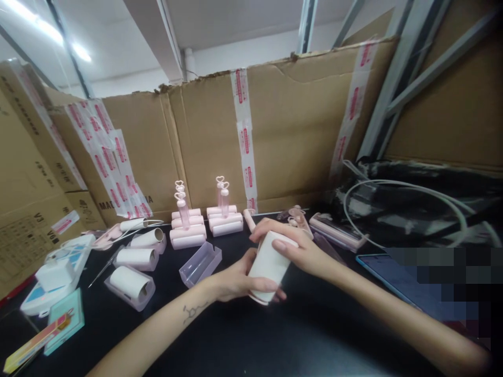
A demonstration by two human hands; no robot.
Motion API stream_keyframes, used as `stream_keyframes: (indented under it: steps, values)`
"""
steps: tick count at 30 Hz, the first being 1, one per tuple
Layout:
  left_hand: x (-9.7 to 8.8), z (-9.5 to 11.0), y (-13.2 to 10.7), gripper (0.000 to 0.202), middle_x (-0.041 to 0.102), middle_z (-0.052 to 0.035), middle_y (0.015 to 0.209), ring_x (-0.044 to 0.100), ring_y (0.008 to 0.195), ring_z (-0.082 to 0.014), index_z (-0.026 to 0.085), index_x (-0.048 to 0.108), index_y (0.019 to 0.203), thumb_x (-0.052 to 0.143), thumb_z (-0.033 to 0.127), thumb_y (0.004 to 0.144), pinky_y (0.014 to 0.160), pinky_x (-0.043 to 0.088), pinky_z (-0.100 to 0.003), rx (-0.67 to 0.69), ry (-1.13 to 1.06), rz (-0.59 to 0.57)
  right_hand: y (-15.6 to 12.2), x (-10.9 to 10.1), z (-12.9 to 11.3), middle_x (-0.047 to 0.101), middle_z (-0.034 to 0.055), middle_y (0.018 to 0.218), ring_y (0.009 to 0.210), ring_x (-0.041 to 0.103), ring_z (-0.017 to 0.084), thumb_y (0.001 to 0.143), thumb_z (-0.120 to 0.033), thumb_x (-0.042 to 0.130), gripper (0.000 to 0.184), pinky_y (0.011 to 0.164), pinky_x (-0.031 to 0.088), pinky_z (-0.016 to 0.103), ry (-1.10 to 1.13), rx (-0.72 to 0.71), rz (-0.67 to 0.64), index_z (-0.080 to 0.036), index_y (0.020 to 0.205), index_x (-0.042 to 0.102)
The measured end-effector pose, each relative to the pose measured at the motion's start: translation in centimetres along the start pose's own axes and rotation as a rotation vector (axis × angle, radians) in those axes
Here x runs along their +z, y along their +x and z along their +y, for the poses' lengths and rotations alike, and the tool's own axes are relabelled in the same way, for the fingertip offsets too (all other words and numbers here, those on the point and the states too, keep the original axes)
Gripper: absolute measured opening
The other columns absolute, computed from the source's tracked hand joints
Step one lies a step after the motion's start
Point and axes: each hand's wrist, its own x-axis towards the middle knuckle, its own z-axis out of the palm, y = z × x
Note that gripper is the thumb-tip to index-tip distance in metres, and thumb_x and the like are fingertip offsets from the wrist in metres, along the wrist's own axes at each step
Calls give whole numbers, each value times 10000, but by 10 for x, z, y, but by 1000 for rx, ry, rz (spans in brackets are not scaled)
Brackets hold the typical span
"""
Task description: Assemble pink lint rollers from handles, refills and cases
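A white lint-roller roll [272,262] is held at a tilt between my two hands above the black table. My left hand [239,277] is wrapped round its lower end, thumb across the front. Round the upper end closes my right hand [294,245], with its thumb on the near side. An empty translucent lilac cover [201,265] lies left of my hands. Farther left, several white rolls [129,283] rest in similar covers [145,299]. Behind them stand pink lint rollers [188,236] with heart-topped handles, and a second group of rollers [226,222] beside these.
Pink roller parts [301,220] and a lilac-pink roller piece [338,233] lie beyond my right hand. At the right are a phone [393,277] and a looped white cable [408,183]. A white power strip [55,272] and a teal box [65,322] lie left. Cardboard [204,136] walls the back.
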Motion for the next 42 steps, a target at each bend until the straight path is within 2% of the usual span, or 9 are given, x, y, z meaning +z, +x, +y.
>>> stream_keyframes:
  steps: [4, 8, 14, 18, 24, 26, 29, 33, 42]
  values:
    - [-2, 4, -11, 960, 381, -137, 1332, 388, 1236, -318, 201, 278, 1327, 808, 355, 542, 1024, 323, -478, 161, 417, 283, 5, 18, -8, 522, 51, 857, 821, 534, 197, 876, -418, 457, 271, 764, 441, 333, -240, 46, 1, -178, 850, 580]
    - [7, -6, -18, 1175, 381, -142, 1371, 412, 1244, -296, 229, 67, 1400, 833, 278, 509, 1042, 332, -453, 315, 572, 460, 1, 45, -16, 503, 68, 893, 861, 502, 227, 840, -333, 509, 170, 795, 423, 389, -447, 199, -35, -179, 870, 572]
    - [11, -24, -31, 982, 524, -137, 1269, 560, 1103, -246, 186, -51, 1429, 647, 214, 739, 946, 447, -395, 382, 642, 441, -5, 35, -35, 498, 74, 1077, 991, 496, 218, 842, -470, 518, 429, 878, 417, 373, -235, 245, -247, -196, 1164, 449]
    - [16, -21, -52, 1017, 521, -139, 1287, 531, 1142, -268, 177, -138, 1433, 616, 213, 753, 941, 456, -398, 401, 926, 303, -8, 18, -40, 480, 55, 1043, 927, 518, 206, 680, -564, 672, 505, 803, 452, 315, -221, 322, -380, -186, 987, 540]
    - [29, -21, -74, 770, 390, -168, 1418, 343, 1296, -378, 143, 181, 1437, 560, 224, 770, 1026, 315, -574, 147, 1167, 265, -28, 32, -44, 493, 48, 932, 751, 541, 150, 785, -571, 551, 414, 694, 467, 282, -175, 471, -566, -158, 789, 579]
    - [27, -19, -75, 699, 420, -130, 1406, 346, 1293, -380, 177, 303, 1395, 578, 217, 754, 1047, 266, -589, 137, 1119, 262, -32, 35, -47, 498, 55, 937, 772, 543, 160, 758, -558, 591, 421, 704, 473, 286, -153, 450, -587, -153, 874, 589]
    - [16, -12, -69, 607, 616, -87, 1191, 568, 1079, -308, 210, 454, 1276, 651, 224, 702, 934, 440, -473, 123, 824, 385, -29, 33, -49, 522, 67, 1020, 862, 549, 185, 681, -525, 688, 488, 759, 476, 292, -92, 385, -560, -164, 986, 567]
    - [0, -5, -57, 490, 671, -71, 997, 623, 910, -224, 150, 561, 1092, 740, 276, 653, 802, 495, -312, 126, 417, 538, -13, 31, -42, 587, 60, 1033, 933, 562, 192, 840, -441, 556, 310, 840, 449, 309, -38, 295, -369, -184, 1013, 559]
    - [-4, -17, -56, 331, 682, -63, 936, 644, 865, -209, 150, 602, 981, 728, 294, 711, 779, 489, -310, 205, -129, 507, 1, 58, 4, 606, -11, 679, 504, 577, 115, 775, -480, 624, 370, 430, 469, 212, 233, 492, -122, -162, 941, 532]
